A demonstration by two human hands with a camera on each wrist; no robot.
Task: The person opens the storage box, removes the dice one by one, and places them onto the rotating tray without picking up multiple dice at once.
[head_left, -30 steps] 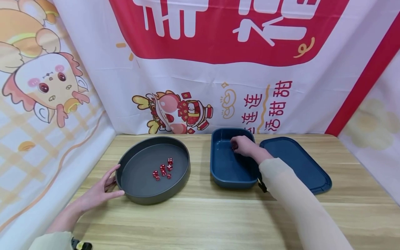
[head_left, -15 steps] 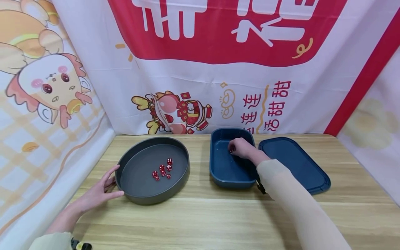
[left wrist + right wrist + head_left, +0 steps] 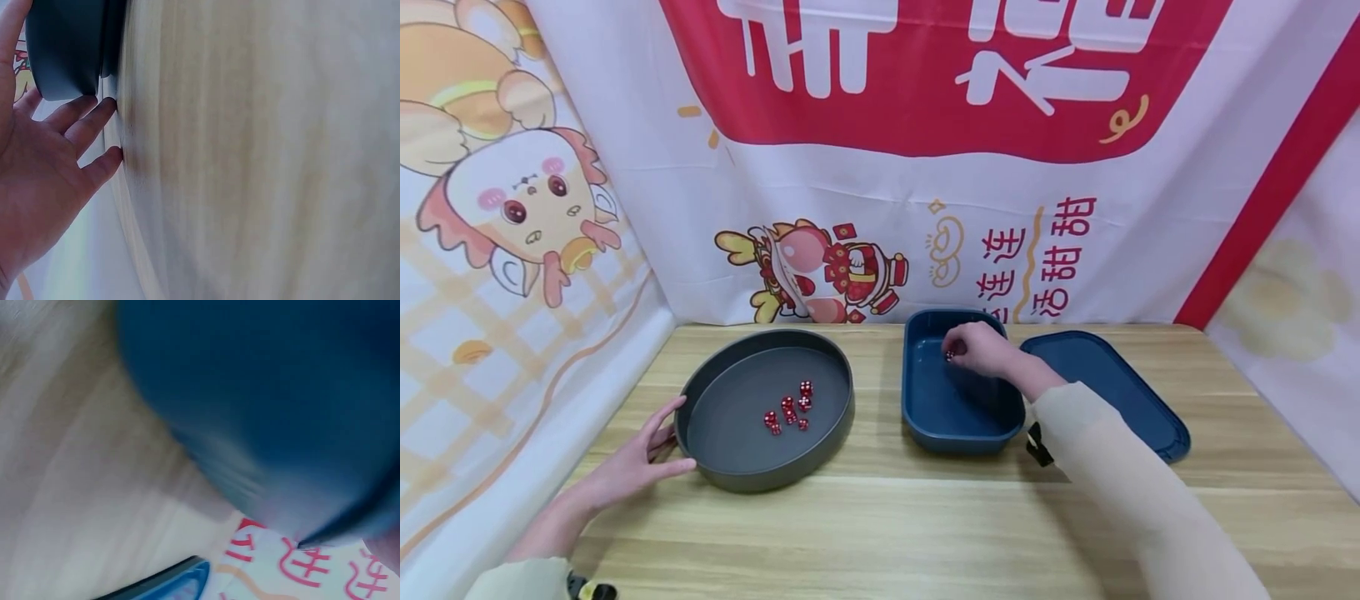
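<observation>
In the head view my right hand reaches into the deep blue box and pinches a red die between curled fingertips; the fingers partly cover it. At the left, my left hand rests against the side of a round dark grey pan, thumb and fingers spread along its rim. Several red dice lie loosely grouped on the pan's floor. The left wrist view shows the extended fingers at the pan's wall. Only the blurred box wall fills most of the right wrist view.
A flat blue lid lies on the wooden table to the right of the box, partly under the right forearm. A printed cloth hangs behind the table, and another patterned cloth borders it at the left.
My right hand has shifted slightly left inside the box, with the die still in its fingertips, and more of the dark wristband shows. The left hand, pan and other dice stay put.
</observation>
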